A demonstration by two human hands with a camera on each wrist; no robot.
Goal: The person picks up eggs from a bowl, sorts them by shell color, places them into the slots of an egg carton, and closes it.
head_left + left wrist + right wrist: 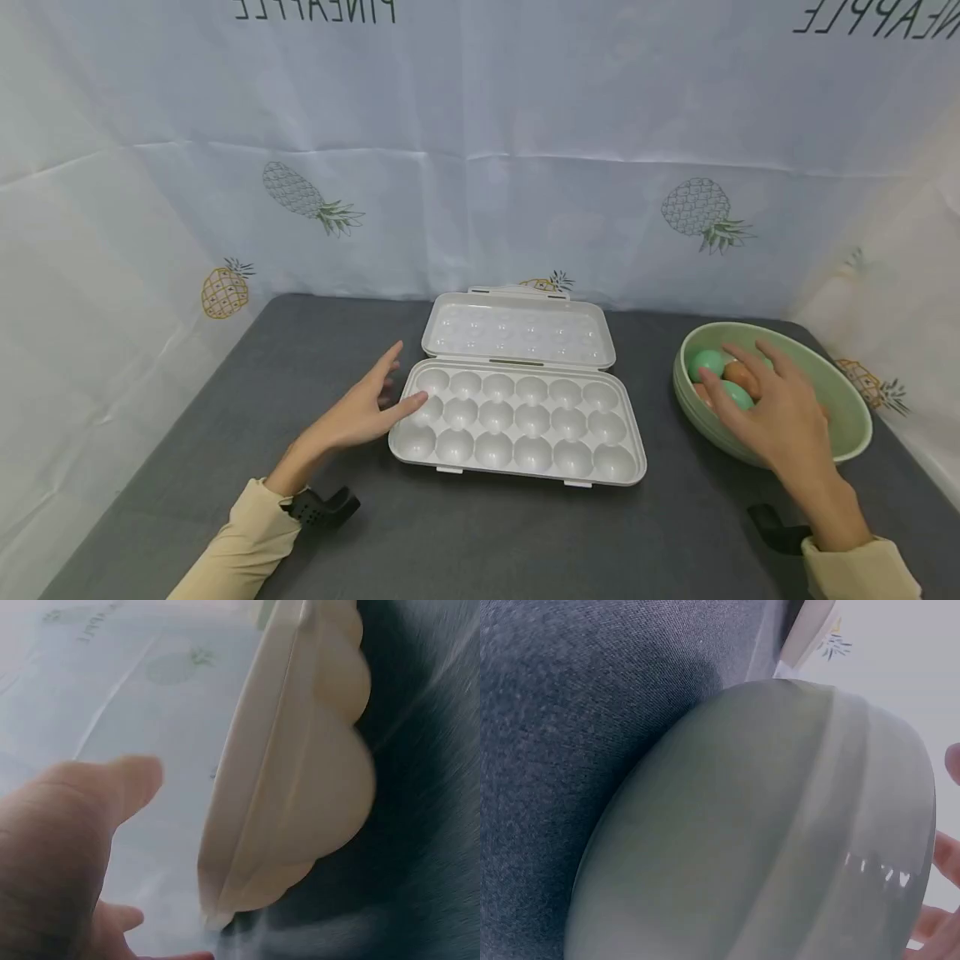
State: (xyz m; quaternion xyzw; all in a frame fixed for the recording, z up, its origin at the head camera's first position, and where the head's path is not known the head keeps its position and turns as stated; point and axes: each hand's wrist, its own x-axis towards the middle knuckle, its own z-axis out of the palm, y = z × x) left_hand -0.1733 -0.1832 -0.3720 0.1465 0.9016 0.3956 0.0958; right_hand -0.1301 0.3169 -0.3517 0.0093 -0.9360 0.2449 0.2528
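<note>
A white plastic egg tray lies on the table with its lid folded back behind it. Three rows of round hollows show in it. My left hand is at the tray's left end, thumb out over the corner hollows and fingers spread, holding nothing. On the right stands a pale green bowl with several eggs in it, among them a green egg and an orange-brown egg. Over the bowl, my right hand reaches down with parted fingers around the eggs. The bowl's side fills the right wrist view.
A dark grey cloth covers the table. Behind it and along the sides hangs a pale curtain printed with pineapples. Black straps with small devices sit at both wrists, below tan sleeves.
</note>
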